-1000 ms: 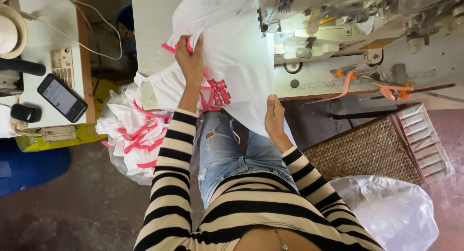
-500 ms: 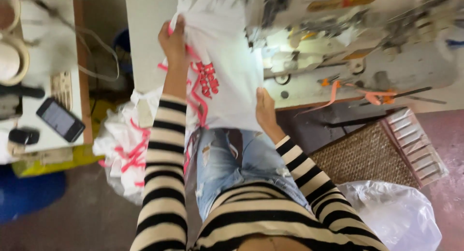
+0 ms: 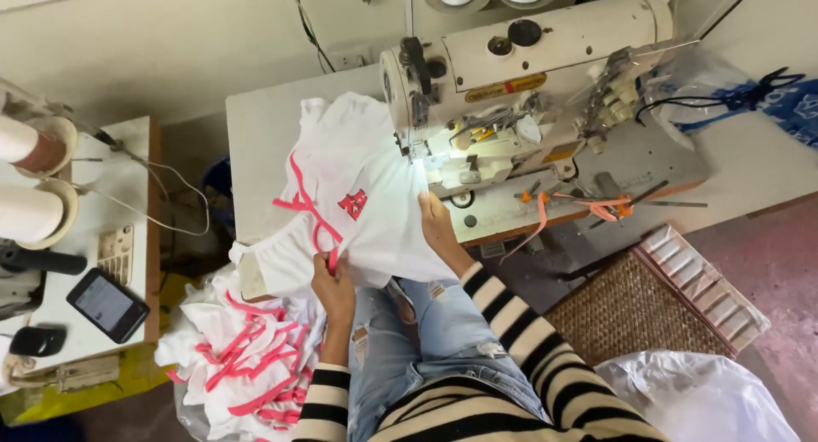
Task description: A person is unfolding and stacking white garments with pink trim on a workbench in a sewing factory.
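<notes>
- At the front edge of the sewing table (image 3: 264, 127), we had the white garment with pink trim (image 3: 358, 199) spread flat, its upper part lying just left of the machine's lit needle area and its lower edge hanging toward our lap.
- Our left hand (image 3: 331, 282) was closed on the pink-trimmed hem at the garment's lower edge, fingers pinching the fabric; our right hand (image 3: 436, 225) lay flat and open on the cloth just below the presser area, pressing rather than gripping.
- We judged that the step went best with the two hands well apart, as they were, so the fabric stayed taut and unwrinkled between them.
- We judged it wise to keep the right fingertips beside the needle line, never under it, and to steer with the left hand alone.
- Beyond it, the cream sewing machine (image 3: 528, 84) stood over the cloth, with loose pink binding tape (image 3: 596, 208) on its bed.
- Beside our left knee lay a pile of white and pink garments (image 3: 247, 357); we judged that the hanging hem should be kept from snagging on it.
- Further left, a phone (image 3: 107, 304) and thread cones (image 3: 34, 212) sat on a side table (image 3: 128, 186).
</notes>
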